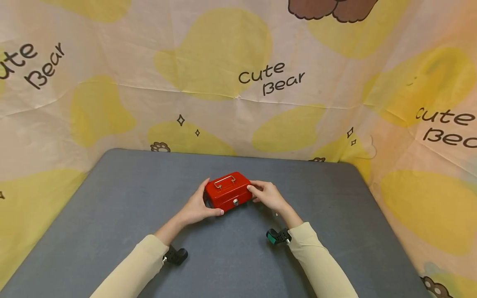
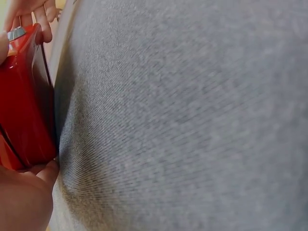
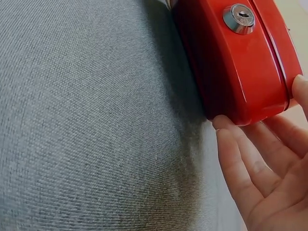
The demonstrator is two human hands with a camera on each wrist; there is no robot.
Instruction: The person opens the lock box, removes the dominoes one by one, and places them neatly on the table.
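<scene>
A small red metal cash box [image 1: 227, 192] sits at mid-table, turned at an angle. A silver wire handle [image 1: 225, 181] lies on its lid, and a round key lock [image 3: 239, 19] is set in the front. My left hand [image 1: 195, 207] holds the left end, thumb at the front bottom corner and fingers reaching behind. My right hand [image 1: 270, 196] grips the right end, its thumb on the lid's edge and its fingers against the side and lower edge. The lid is down. Whether the base is slightly raised from the table I cannot tell.
The grey cloth-covered table [image 1: 149, 186] has rounded far corners. A printed fabric backdrop [image 1: 208, 54] with yellow patches and lettering surrounds it at the back and sides. Black straps [image 1: 278, 236] with small devices are worn at both wrists, below the light sleeves [image 1: 320, 260].
</scene>
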